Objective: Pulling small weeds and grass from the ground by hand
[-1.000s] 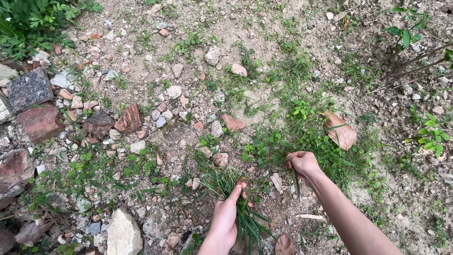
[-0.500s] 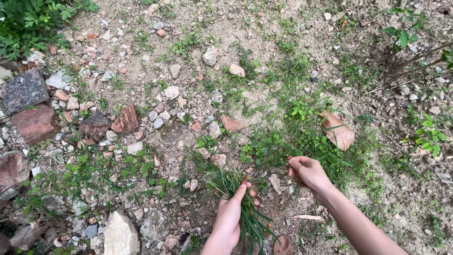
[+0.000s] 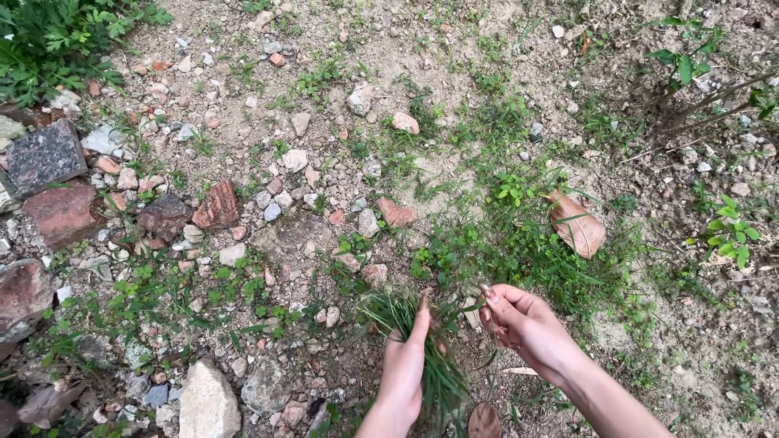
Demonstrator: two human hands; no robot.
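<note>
Our left hand point(image 3: 403, 369) is clamped on a bunch of pulled grass point(image 3: 422, 345) at six o'clock. Our right hand point(image 3: 527, 324), at five, pinches a few blades, its grip mostly closed. We judge gathering is underway; these blades want adding to the bunch.

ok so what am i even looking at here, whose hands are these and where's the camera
The camera sits on a person's head and looks down, so both bare hands are that person's own. The left hand has its grip closed around a bunch of pulled grass blades. The right hand is beside it, fingers curled around a few thin blades. Below is stony dirt with low green weeds, broken reddish bricks, pale stones and a dry brown leaf.
</note>
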